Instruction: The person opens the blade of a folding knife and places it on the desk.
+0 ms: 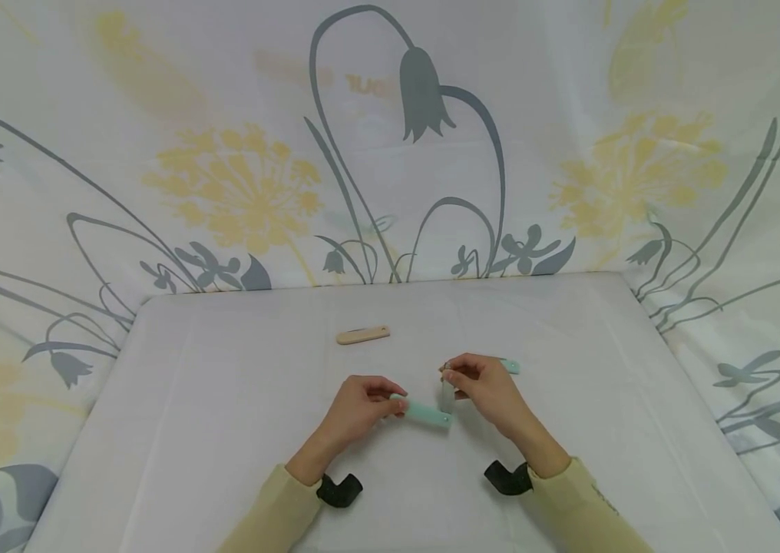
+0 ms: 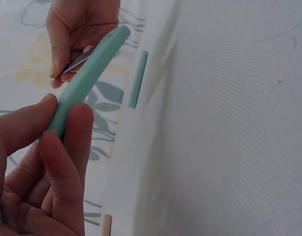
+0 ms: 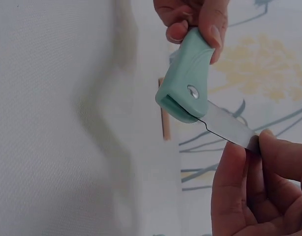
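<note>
A folding knife with a mint-green handle (image 1: 426, 413) is between both hands, over the white table. My left hand (image 1: 355, 407) grips the far end of that handle between thumb and fingers. Its metal blade (image 3: 229, 125) stands out of the slot at a wide angle, beside a silver pivot pin (image 3: 193, 92). Near the blade's tip, my right hand (image 1: 490, 388) pinches the metal between thumb and fingertips. In the left wrist view the handle (image 2: 87, 81) slants upward and partly covers the blade.
A second mint-green piece (image 1: 510, 366) lies just beyond the right hand, partly hidden by it. Farther back to the left is a beige folding knife (image 1: 362, 335). Patterned fabric (image 1: 238, 184) with flowers hangs behind the table (image 1: 224, 430) and along its sides.
</note>
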Demonstrator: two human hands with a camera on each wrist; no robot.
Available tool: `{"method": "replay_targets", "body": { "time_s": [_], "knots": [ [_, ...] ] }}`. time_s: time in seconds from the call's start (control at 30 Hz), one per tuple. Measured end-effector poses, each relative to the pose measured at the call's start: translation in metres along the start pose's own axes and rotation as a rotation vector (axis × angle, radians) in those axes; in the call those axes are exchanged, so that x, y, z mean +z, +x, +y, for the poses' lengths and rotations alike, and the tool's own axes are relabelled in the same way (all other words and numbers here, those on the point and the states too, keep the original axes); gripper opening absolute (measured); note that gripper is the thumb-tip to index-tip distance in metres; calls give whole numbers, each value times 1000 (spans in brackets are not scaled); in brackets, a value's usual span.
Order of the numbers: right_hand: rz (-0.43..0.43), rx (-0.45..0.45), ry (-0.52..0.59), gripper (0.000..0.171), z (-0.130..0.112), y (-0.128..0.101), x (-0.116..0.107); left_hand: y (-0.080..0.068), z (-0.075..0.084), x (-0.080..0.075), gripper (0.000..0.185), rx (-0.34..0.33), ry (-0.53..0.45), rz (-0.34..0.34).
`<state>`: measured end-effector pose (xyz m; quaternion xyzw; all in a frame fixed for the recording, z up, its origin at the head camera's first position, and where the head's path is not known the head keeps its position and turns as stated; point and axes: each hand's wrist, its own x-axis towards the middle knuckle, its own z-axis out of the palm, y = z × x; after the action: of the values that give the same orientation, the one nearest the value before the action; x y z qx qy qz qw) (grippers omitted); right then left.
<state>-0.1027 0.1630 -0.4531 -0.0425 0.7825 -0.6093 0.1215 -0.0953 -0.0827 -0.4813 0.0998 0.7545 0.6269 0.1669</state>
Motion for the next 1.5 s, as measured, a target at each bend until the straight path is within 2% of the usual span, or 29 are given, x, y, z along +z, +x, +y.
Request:
{"method": "replay_targets", "body": {
  "time_s": [0.3,0.47,0.7,0.87,1.07,1.33,1.5],
  "knots": [
    [38,35,113,23,-3,0,-4,-2,0,-4,18,1,-56,87],
    [81,53,199,21,-3,0,-7,-2,-1,-8,19,-8,-70,101],
    [123,65,338,6,0,-1,-6,-3,-4,-12,20,-36,-32,86],
    [158,80,409,4,1,-2,-4,-4,-5,-14,20,-59,-25,65],
    [200,94,462,4,0,-4,-2,-4,-5,-14,20,-73,-33,47],
    [232,92,528,4,0,-4,-2,-6,-4,-15,24,-111,3,15],
    [243,88,563,15,-3,-5,-1,-6,-4,-13,24,-124,19,-17]
  ]
}}
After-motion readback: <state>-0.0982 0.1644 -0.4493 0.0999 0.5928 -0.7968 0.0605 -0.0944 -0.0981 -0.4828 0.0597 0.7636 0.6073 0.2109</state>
